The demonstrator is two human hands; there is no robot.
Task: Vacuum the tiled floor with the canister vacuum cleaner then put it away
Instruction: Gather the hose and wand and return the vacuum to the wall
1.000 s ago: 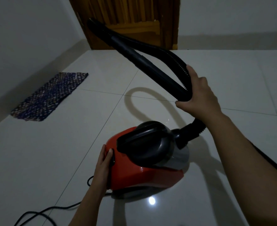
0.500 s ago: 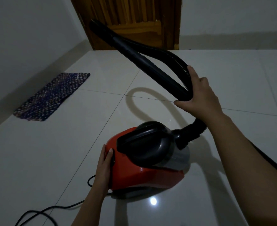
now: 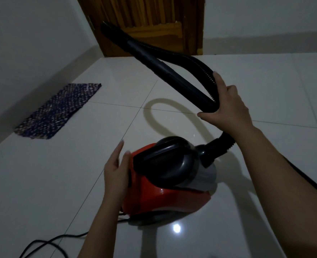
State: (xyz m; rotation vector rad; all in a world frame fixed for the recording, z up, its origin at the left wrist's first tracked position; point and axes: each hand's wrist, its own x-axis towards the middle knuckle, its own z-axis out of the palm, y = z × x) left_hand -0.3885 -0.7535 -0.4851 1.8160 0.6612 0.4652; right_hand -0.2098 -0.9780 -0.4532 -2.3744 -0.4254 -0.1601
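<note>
A red canister vacuum (image 3: 165, 198) with a black top handle and grey front stands on the white tiled floor (image 3: 42, 192). Its black ribbed hose (image 3: 193, 61) loops up from the front port and doubles back beside the black wand (image 3: 154, 62), which points toward the door. My right hand (image 3: 226, 107) is shut around the hose and wand together, above the canister. My left hand (image 3: 116, 168) is at the canister's rear left side, fingers spread and lifted, thumb near the red shell. Whether it still touches is unclear.
A black power cord (image 3: 47, 243) trails over the floor at the lower left. A dark woven mat (image 3: 60, 110) lies by the left wall. A wooden door (image 3: 154, 21) closes the far end. The room is dim.
My left hand lay flat against the canister's rear side; now its fingers have lifted off and spread. My right hand keeps its hold on the hose and wand.
</note>
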